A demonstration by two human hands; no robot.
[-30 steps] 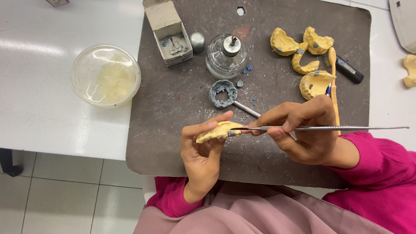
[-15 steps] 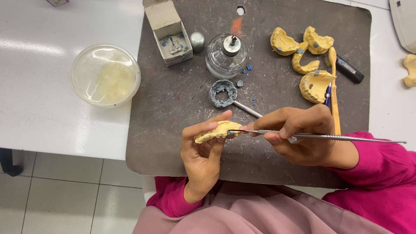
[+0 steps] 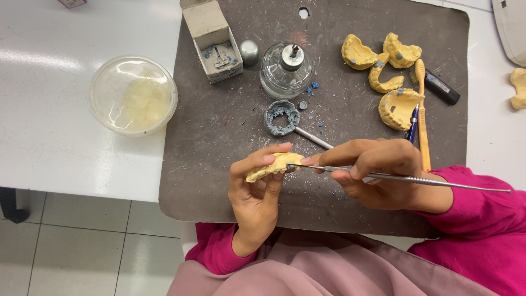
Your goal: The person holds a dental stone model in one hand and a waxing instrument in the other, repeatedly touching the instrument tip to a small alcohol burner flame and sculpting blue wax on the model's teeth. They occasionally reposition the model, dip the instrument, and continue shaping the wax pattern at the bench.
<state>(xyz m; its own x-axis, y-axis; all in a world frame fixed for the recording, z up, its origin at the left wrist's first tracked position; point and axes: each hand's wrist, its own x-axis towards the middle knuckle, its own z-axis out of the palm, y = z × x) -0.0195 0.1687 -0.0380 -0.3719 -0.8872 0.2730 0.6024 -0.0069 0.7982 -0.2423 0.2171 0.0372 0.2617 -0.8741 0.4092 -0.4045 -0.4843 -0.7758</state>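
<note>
- My left hand [image 3: 256,189] pinches a yellow plaster cast [image 3: 269,166] between thumb and fingertips, just over the near edge of the dark mat [image 3: 219,137].
- My right hand [image 3: 378,172] is closed around a thin metal tool [image 3: 402,178], held like a pen; its tip touches the cast's right end.
- Farther off on the mat stand a glass burner [image 3: 286,70] and a small open box [image 3: 212,41] to its left (a little metal cap [image 3: 249,52] sits between them).
- A grey ring-shaped dish [image 3: 281,117] lies just beyond my hands.
- More yellow casts [image 3: 383,68] lie far right, beside a yellow-handled brush [image 3: 422,109].
- A clear bowl [image 3: 133,95] sits on the white table [image 3: 49,109], left of the mat.
</note>
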